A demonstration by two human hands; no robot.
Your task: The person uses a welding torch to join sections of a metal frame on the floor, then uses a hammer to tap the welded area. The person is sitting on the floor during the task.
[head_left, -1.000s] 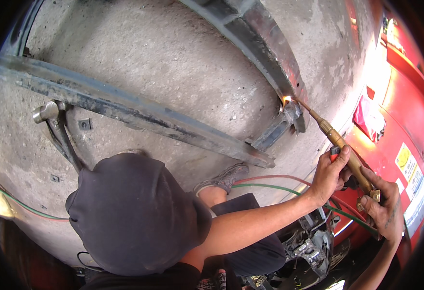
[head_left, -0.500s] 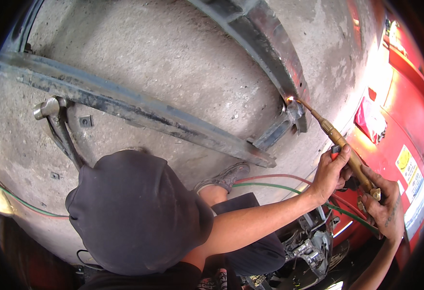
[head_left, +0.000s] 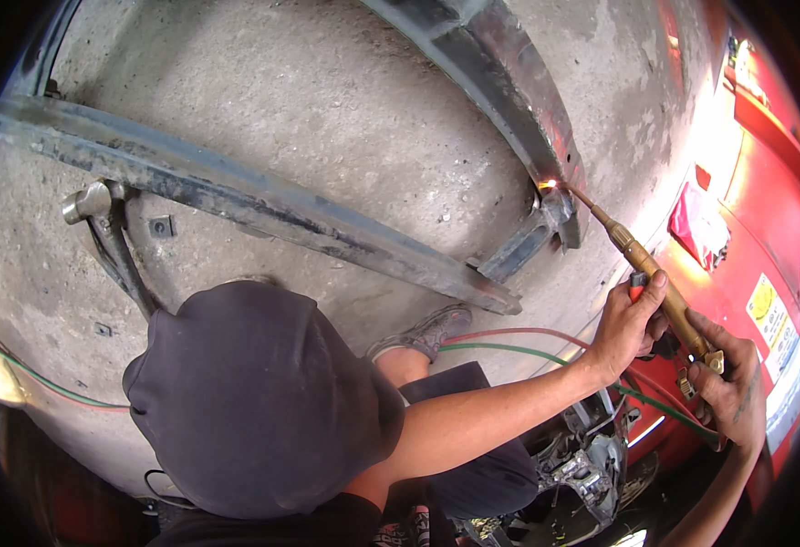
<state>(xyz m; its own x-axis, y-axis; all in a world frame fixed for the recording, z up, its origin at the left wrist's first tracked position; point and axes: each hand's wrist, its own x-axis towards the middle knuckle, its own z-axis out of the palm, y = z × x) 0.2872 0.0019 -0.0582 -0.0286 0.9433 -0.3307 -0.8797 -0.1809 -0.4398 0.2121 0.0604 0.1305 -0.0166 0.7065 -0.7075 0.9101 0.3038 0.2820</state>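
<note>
Both hands are on a long brass gas torch (head_left: pixel 639 257). My left hand (head_left: pixel 630 333) grips its body, with a small red-and-black object (head_left: pixel 637 288) against the thumb. My right hand (head_left: pixel 730 392) holds the rear end around the valve fittings (head_left: pixel 712 363). The torch tip meets a bright orange-white glow (head_left: pixel 548 185) at the lower end of a curved dark steel beam (head_left: pixel 500 77), where a short steel piece (head_left: pixel 520 244) joins it. Red and green hoses (head_left: pixel 519 351) run beneath my left arm.
A straight steel bar (head_left: pixel 236 205) crosses the concrete floor. Left are a hammer (head_left: pixel 94 205) and a small square plate (head_left: pixel 161 228). A large dark cloth-covered bulge (head_left: pixel 254 401) fills the lower centre, near a shoe (head_left: pixel 427 333). Red painted bodywork (head_left: pixel 737 237) and scrap metal parts (head_left: pixel 582 465) lie right.
The flame glow flickers in shape and brightness. Both hands and the torch have shifted very slightly, with the torch still at the same joint.
</note>
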